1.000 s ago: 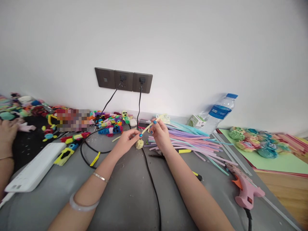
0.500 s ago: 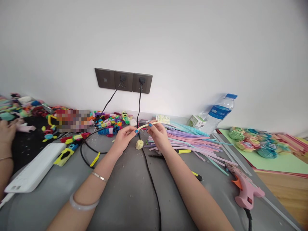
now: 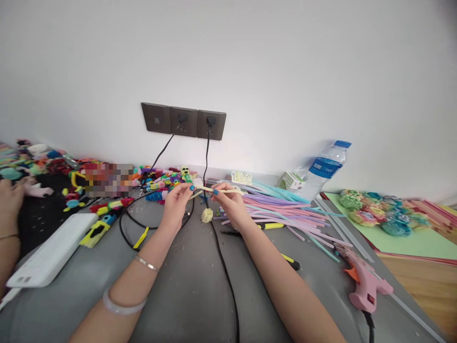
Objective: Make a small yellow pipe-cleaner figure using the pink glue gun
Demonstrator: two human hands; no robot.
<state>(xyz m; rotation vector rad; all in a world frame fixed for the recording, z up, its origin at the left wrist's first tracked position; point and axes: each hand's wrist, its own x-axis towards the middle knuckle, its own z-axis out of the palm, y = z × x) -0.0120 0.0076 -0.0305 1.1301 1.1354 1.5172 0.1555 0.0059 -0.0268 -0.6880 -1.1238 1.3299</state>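
Tabletop [image 3: 185, 286], grey and speckled, against white wall [image 3: 285, 85], left hand [image 3: 175, 206] and right hand [image 3: 230, 206] pinched around pale-yellow strip [image 3: 207, 189]

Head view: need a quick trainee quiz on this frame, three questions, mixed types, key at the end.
1. Which thing do the left hand and the right hand both grip?
A) white power strip
B) pale yellow strip
C) sheet of green paper

2. True or false: the pink glue gun lies on the gray table, out of both hands.

3. Fill in: the clear bottle by the wall has a ____ cap.

Key: 1. B; 2. true; 3. blue
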